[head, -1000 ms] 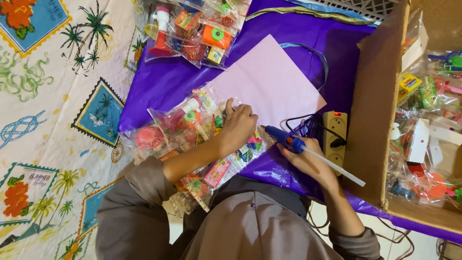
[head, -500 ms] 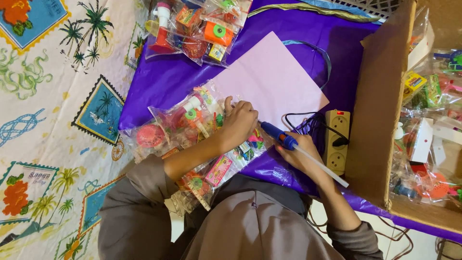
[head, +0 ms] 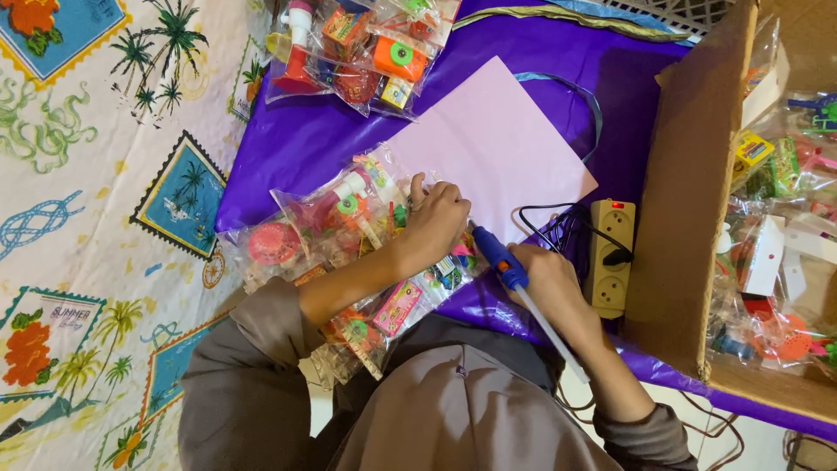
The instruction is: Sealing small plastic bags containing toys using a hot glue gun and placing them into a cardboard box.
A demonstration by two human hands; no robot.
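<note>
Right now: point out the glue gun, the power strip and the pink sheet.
glue gun (head: 499, 258), head view, on its blue body above the right hand's grip.
power strip (head: 612, 257), head view, on its beige casing between sockets.
pink sheet (head: 501, 144), head view, on its bare middle.

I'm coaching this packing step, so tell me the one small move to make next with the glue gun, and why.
Probably bring the glue gun tip a little closer to the edge of the clear toy packet and press there. The left hand already pins that packet flat against the pink card, and the right hand holds the gun with its nozzle right beside the left fingers, so keep them clear.
</note>
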